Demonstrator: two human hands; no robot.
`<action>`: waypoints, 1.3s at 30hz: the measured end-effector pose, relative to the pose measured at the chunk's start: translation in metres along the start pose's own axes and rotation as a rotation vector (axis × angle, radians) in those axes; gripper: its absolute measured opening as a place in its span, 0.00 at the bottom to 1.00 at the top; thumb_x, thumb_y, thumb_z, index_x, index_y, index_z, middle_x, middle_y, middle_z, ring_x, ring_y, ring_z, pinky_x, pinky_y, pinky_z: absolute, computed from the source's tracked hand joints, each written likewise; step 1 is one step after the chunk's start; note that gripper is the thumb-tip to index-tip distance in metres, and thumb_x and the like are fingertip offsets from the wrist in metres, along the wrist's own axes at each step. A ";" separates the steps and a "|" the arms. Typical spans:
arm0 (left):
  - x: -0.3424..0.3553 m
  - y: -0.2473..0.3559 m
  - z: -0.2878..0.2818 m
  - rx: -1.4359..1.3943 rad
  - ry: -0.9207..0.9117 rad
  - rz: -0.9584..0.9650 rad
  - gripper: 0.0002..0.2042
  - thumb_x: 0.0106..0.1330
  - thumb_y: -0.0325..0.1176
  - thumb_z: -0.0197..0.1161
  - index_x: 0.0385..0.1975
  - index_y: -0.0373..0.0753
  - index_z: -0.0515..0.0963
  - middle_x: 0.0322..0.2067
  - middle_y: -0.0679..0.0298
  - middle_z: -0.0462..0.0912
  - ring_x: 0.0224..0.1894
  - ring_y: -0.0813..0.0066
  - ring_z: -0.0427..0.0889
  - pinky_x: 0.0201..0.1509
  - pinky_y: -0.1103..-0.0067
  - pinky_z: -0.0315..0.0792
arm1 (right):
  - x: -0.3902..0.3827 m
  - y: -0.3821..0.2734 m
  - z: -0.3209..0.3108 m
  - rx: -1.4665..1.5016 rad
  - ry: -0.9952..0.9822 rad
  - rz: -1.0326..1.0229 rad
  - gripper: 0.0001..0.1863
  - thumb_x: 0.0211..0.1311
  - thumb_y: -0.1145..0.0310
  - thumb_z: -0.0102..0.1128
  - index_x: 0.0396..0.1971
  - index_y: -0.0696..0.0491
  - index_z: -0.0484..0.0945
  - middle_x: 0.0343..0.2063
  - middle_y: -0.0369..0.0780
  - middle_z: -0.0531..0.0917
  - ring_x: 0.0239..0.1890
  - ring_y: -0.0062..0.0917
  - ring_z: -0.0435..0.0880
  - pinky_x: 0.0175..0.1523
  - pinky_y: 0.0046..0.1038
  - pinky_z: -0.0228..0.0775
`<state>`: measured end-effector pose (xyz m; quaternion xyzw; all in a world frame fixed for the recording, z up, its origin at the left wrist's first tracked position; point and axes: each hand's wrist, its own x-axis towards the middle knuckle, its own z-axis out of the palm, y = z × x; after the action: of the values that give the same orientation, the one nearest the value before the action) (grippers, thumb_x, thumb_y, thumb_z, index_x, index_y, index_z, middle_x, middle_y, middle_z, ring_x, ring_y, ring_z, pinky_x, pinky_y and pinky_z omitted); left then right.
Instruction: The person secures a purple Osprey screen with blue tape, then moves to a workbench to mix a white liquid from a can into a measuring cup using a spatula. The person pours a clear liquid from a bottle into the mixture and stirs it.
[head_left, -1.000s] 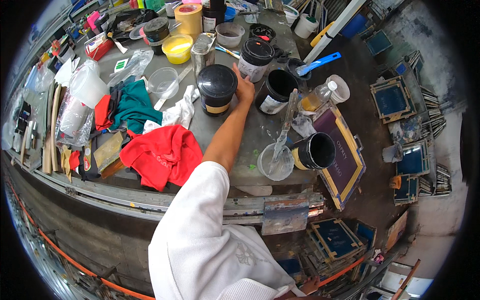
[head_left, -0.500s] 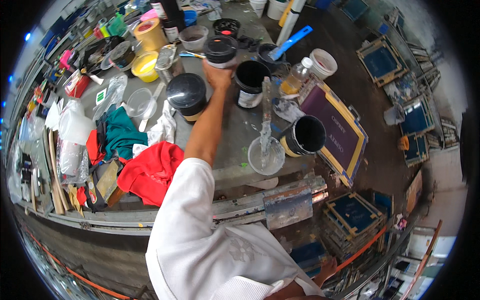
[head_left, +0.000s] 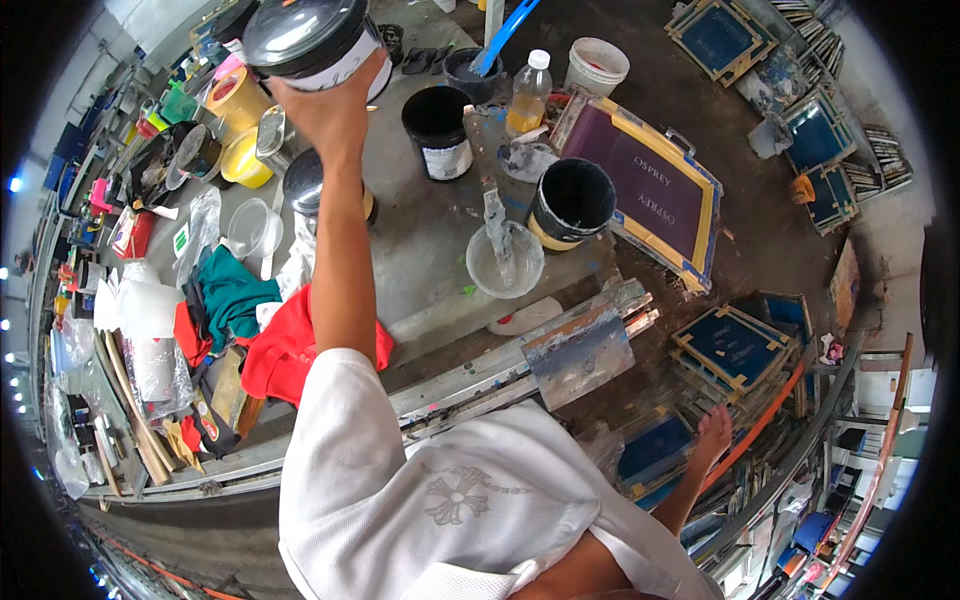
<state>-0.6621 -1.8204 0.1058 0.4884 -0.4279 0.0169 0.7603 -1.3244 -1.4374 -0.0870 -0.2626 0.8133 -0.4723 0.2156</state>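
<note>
My left hand (head_left: 325,105) grips a black-lidded tub with a white label (head_left: 305,35), raised at the top of the view. Beneath my forearm another black-lidded tub (head_left: 298,185) stands on the grey table (head_left: 410,260), partly hidden. To its right are two uncovered black tubs (head_left: 436,130) (head_left: 572,200), a clear bowl with a smeared spatula (head_left: 505,262) and a bottle of yellowish liquid (head_left: 527,95). A red cloth (head_left: 270,360) and a teal cloth (head_left: 230,295) lie left of my arm. My right hand (head_left: 713,430) is at the lower right, fingers loosely apart, holding nothing.
A purple screen with a yellow-taped frame (head_left: 655,185) leans at the table's right. A white bucket (head_left: 597,65) stands behind the bottle. Stacked blue screens (head_left: 730,345) sit at the lower right, near an orange rail (head_left: 760,425). Cluttered supplies (head_left: 180,150) cover the table's left part.
My left hand has taken the labelled lidded tub off the table and lifted it up and leftward. My right hand has risen into clearer view at the lower right. The view has turned.
</note>
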 end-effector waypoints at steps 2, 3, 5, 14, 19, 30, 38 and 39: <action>-0.017 0.029 -0.037 0.116 -0.107 -0.082 0.44 0.35 0.31 0.86 0.56 0.29 0.69 0.50 0.53 0.80 0.50 0.63 0.80 0.58 0.70 0.73 | 0.012 -0.028 0.017 0.053 -0.053 -0.039 0.23 0.76 0.61 0.53 0.64 0.57 0.72 0.57 0.46 0.80 0.53 0.34 0.83 0.58 0.33 0.76; -0.029 0.048 -0.060 0.251 -0.143 -0.139 0.43 0.36 0.31 0.86 0.56 0.29 0.69 0.49 0.54 0.81 0.50 0.64 0.81 0.57 0.70 0.74 | 0.006 -0.060 0.037 0.059 -0.082 -0.118 0.23 0.76 0.61 0.53 0.64 0.57 0.72 0.56 0.46 0.81 0.53 0.34 0.83 0.58 0.33 0.76; -0.063 0.061 -0.103 0.079 -0.321 -0.339 0.41 0.38 0.26 0.84 0.57 0.31 0.70 0.50 0.57 0.81 0.50 0.68 0.81 0.57 0.71 0.75 | -0.005 -0.116 0.070 0.079 -0.143 -0.282 0.22 0.76 0.61 0.53 0.63 0.58 0.73 0.54 0.47 0.82 0.53 0.33 0.83 0.59 0.33 0.76; -0.228 0.073 -0.198 0.120 -0.523 -0.516 0.46 0.32 0.29 0.84 0.58 0.34 0.67 0.48 0.58 0.79 0.50 0.66 0.79 0.60 0.70 0.71 | -0.108 -0.318 0.216 0.126 -0.833 -0.752 0.13 0.71 0.70 0.59 0.51 0.57 0.82 0.43 0.40 0.87 0.40 0.19 0.84 0.48 0.23 0.76; -0.253 0.073 -0.201 0.514 -0.608 -0.080 0.52 0.30 0.33 0.84 0.62 0.30 0.61 0.53 0.50 0.71 0.57 0.51 0.71 0.64 0.62 0.66 | -0.223 -0.351 0.273 -0.395 -0.915 -1.284 0.39 0.56 0.41 0.67 0.58 0.58 0.76 0.48 0.49 0.81 0.50 0.42 0.83 0.54 0.40 0.74; -0.276 0.041 -0.219 0.322 -0.637 -0.090 0.50 0.41 0.35 0.82 0.65 0.30 0.59 0.62 0.46 0.69 0.64 0.47 0.70 0.68 0.61 0.64 | -0.256 -0.312 0.297 -0.570 -1.065 -1.077 0.59 0.37 0.37 0.76 0.64 0.62 0.62 0.51 0.56 0.70 0.54 0.52 0.74 0.56 0.49 0.70; -0.233 0.053 -0.213 -0.122 -0.827 -0.550 0.49 0.33 0.32 0.83 0.63 0.34 0.66 0.53 0.57 0.79 0.55 0.61 0.80 0.62 0.68 0.72 | -0.233 -0.342 0.312 -0.102 -1.283 -1.460 0.55 0.30 0.53 0.78 0.65 0.57 0.64 0.54 0.50 0.70 0.56 0.44 0.72 0.58 0.42 0.68; -0.230 0.055 -0.215 -0.216 -0.799 -0.615 0.50 0.32 0.32 0.84 0.63 0.34 0.66 0.54 0.57 0.79 0.56 0.62 0.80 0.63 0.69 0.72 | -0.225 -0.358 0.306 0.024 -1.331 -1.441 0.55 0.30 0.54 0.77 0.65 0.56 0.64 0.56 0.49 0.70 0.57 0.43 0.72 0.58 0.42 0.68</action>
<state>-0.6964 -1.5387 -0.0410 0.4787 -0.5209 -0.4394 0.5535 -0.8884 -1.6444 0.1106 -0.9067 0.1657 -0.2545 0.2926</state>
